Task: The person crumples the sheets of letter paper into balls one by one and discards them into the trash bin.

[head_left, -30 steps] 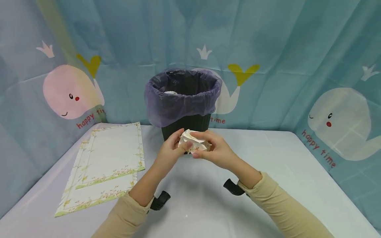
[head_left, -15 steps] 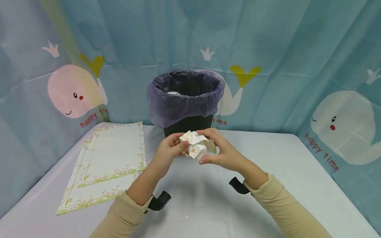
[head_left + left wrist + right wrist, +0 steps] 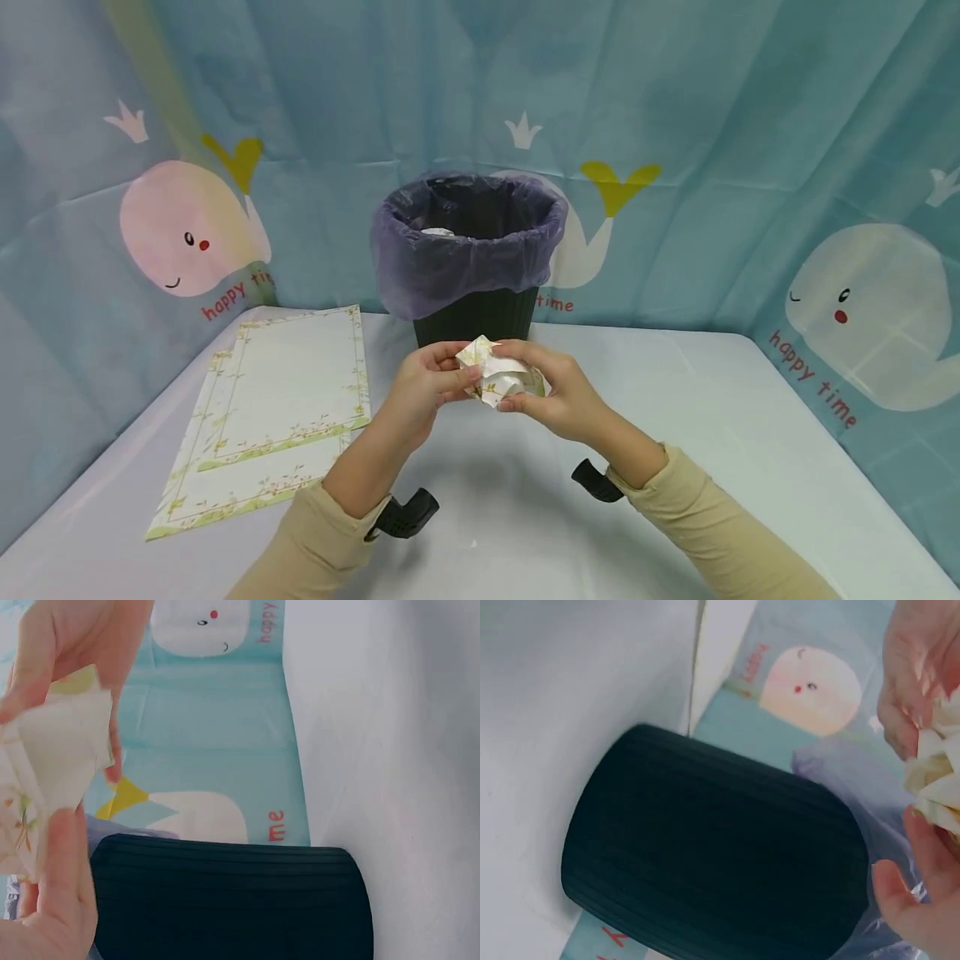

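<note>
A crumpled sheet of paper [image 3: 501,379], white with a leafy green and orange border, is held up between both hands in front of the bin. My left hand [image 3: 420,390] pinches its left side, thumb toward me. From the other side my right hand [image 3: 566,393] grips it, fingers over the top and thumb below. Loose folds and a corner of the paper [image 3: 64,750] stick out in the left wrist view. Only part of the wad [image 3: 936,769] shows at the right edge of the right wrist view.
Behind the hands stands a dark ribbed bin [image 3: 476,317] lined with a purple bag [image 3: 465,271]; something whitish [image 3: 437,232] lies inside. Two overlapping bordered sheets [image 3: 292,383] lie on the white table [image 3: 675,400] at left. A printed blue curtain [image 3: 712,108] hangs behind.
Half a second ago the paper bulged open more between the hands; now it looks more compact. Both hands have squeezed closer together and dropped slightly.
</note>
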### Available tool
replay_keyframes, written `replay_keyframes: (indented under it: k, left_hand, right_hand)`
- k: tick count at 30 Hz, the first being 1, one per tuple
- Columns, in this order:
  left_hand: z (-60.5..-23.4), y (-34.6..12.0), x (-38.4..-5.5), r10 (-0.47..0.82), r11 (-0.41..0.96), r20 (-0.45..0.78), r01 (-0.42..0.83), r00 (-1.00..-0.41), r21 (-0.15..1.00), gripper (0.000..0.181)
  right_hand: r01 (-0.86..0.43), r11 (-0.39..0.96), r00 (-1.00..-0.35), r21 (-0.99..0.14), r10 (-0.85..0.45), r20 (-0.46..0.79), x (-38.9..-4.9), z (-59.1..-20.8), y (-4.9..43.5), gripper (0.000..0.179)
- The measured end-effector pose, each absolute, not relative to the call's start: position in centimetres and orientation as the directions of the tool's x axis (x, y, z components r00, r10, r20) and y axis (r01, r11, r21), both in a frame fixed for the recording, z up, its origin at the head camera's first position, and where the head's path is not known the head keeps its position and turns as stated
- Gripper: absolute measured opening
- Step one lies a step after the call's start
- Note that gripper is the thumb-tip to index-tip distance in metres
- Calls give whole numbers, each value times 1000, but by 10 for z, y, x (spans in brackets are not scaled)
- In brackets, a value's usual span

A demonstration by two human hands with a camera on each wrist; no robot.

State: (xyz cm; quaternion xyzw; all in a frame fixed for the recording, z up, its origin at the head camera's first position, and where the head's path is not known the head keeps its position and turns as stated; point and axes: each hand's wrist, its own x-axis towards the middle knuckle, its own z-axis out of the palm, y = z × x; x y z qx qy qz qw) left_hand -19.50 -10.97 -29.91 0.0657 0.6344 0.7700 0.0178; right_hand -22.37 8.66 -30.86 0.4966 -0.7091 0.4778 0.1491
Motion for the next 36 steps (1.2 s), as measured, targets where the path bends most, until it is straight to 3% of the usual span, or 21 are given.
replay_keyframes:
  k: [7,12,15,22,26,29,33,36]
  left_hand:
    - [-298,-109,-197,52,-82,82,78,-995,994,31]
    - [-299,-112,-197,204,69,96,112,-974,991,40]
    - [-300,-111,-196,243,65,101,120,-965,991,46]
    - [-298,-105,-194,146,-48,118,113,-982,992,52]
    - [-297,-106,-193,110,-64,157,151,-981,986,45]
    - [-297,-110,-193,110,-62,202,196,-973,979,39]
    - [-296,-117,-195,155,-111,229,213,-961,971,38]
    - [-297,-121,-196,224,-183,232,193,-947,964,40]
  right_hand:
    - [-902,63,-398,-428,-506,765,-229,-314,80,45]
    - [-907,132,-406,-399,-524,749,-231,-311,81,44]
    - [-908,140,-403,-395,-551,731,-231,-308,82,45]
    - [-942,135,-327,-306,-566,757,-230,-306,84,48]
    - [-928,109,-350,-356,-586,731,-229,-305,84,46]
    - [-884,71,-394,-462,-645,655,-230,-305,91,54]
    - [-766,-109,-395,-634,-699,597,-238,-304,104,53]
    - [-721,-223,-352,-656,-698,624,-245,-301,109,48]
